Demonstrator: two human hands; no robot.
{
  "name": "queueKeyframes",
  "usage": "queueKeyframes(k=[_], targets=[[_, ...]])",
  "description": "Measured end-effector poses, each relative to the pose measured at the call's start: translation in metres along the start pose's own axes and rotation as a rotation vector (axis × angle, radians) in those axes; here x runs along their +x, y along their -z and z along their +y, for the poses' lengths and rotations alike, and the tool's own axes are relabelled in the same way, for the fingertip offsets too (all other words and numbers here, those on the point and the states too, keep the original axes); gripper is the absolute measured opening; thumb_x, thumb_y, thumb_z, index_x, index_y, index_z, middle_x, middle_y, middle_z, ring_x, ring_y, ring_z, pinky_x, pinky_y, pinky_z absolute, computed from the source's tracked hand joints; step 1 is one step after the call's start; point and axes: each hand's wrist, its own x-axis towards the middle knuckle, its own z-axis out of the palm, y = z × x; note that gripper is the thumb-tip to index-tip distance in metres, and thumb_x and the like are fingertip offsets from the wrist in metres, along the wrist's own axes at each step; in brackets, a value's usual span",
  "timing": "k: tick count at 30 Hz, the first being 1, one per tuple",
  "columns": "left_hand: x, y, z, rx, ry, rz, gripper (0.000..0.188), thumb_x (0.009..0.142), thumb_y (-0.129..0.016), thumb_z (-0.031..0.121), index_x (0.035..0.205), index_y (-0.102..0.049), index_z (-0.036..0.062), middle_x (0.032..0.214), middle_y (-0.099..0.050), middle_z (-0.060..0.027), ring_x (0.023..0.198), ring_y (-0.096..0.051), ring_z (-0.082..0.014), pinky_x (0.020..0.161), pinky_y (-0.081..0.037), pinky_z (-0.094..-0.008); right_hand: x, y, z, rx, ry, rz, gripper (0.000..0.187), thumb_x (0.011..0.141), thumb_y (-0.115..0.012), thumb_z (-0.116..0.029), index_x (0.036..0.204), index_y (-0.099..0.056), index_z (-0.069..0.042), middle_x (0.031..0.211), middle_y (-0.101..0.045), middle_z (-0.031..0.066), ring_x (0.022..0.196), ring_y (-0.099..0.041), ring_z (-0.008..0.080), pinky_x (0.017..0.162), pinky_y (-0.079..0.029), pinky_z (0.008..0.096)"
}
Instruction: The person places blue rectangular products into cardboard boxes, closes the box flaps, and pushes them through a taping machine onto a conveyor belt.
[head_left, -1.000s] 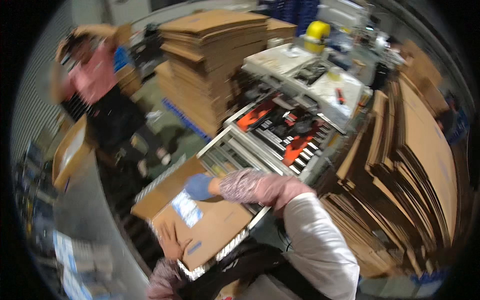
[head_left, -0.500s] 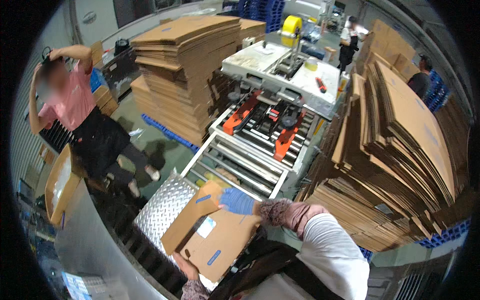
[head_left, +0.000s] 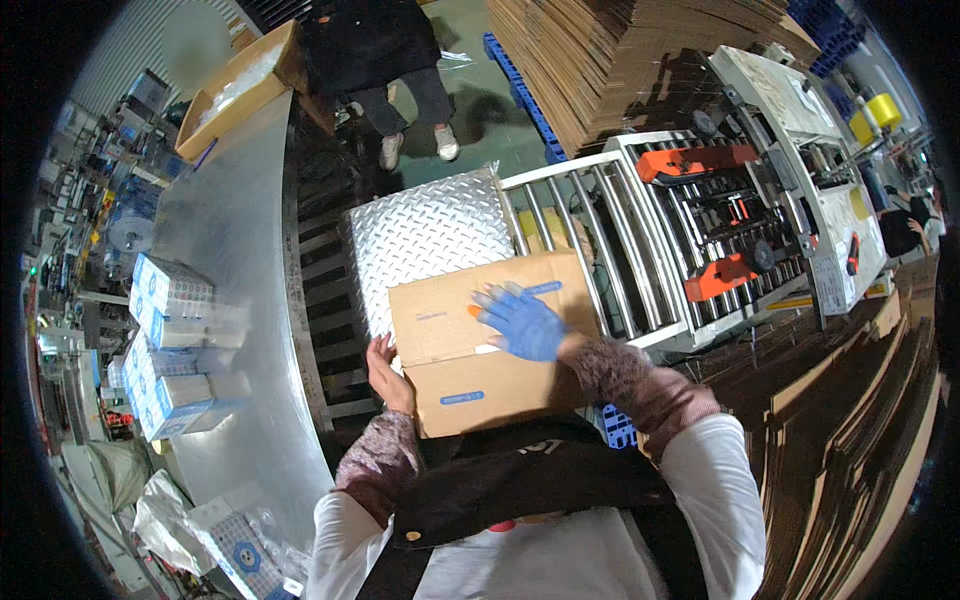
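A brown cardboard box (head_left: 500, 388) lies in front of me with its top flaps folded down, meeting along a seam. My right hand (head_left: 522, 322), in a blue glove with an orange patch at a fingertip, lies spread flat on the far flap. A sliver of white shows at the seam beside its palm. Bare, my left hand (head_left: 390, 376) rests against the box's left side, fingers extended along the edge and thumb apart. Beyond the box lies a silver diamond-plate sheet (head_left: 430, 225), which the box partly covers.
A roller conveyor (head_left: 575, 215) leads right to a carton-sealing machine (head_left: 735, 220) with orange guides. At left, a steel table (head_left: 235, 250) bears blue-and-white packs (head_left: 170, 300). Cardboard stacks stand behind (head_left: 640, 60) and at right (head_left: 850, 430). A person in dark clothes (head_left: 370, 50) stands beyond the table.
The raised flap has come down, covering most of the white label. My right hand now lies flat on it. My view has turned left and down, bringing the steel table's packs into sight.
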Motion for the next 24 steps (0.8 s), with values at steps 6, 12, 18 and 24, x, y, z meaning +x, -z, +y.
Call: queueKeyframes(k=[6,12,18,24], targets=[[0.002,-0.037,0.039,0.108,0.197,-0.441,0.069,0.093,-0.057,0.013,0.147,-0.016,0.0001,0.139,-0.043,-0.0183,0.124,-0.044,-0.0222,0.101,-0.038,-0.0313,-0.018,-0.006,0.028,0.051,-0.025,0.075,0.053,0.092,-0.051,-0.035,0.137,-0.043,-0.009,0.144,-0.039,0.0123,0.134,-0.035,0.0291,0.111,-0.025,0.0448],[0.007,-0.03,0.03,0.007,0.172,-0.439,0.066,0.095,-0.053,0.01,0.148,-0.015,0.0016,0.141,-0.039,-0.0173,0.125,-0.043,-0.0214,0.102,-0.036,-0.0312,-0.058,-0.001,0.026,-0.037,-0.703,0.552,0.032,0.084,-0.064,-0.026,0.109,-0.061,-0.007,0.116,-0.058,0.0165,0.114,-0.052,0.0313,0.096,-0.04,0.045],[0.003,-0.039,0.041,0.124,0.11,-0.43,0.064,0.095,-0.051,0.009,0.148,-0.016,0.0009,0.146,-0.033,-0.0161,0.128,-0.038,-0.0221,0.106,-0.031,-0.0309,-0.091,0.012,0.011,0.469,-1.124,0.789,0.032,0.082,-0.067,-0.031,0.101,-0.061,-0.005,0.091,-0.061,0.0178,0.087,-0.057,0.0374,0.075,-0.045,0.0441],[-0.024,-0.073,0.064,-0.02,0.198,-0.348,0.063,0.098,-0.047,0.016,0.149,-0.013,0.0014,0.149,-0.028,-0.0164,0.131,-0.034,-0.0234,0.108,-0.028,-0.0334,-0.093,0.005,0.079,0.668,-1.201,0.529,0.038,0.085,-0.062,-0.038,0.1,-0.059,-0.003,0.096,-0.061,0.0225,0.089,-0.058,0.041,0.078,-0.046,0.0446]])
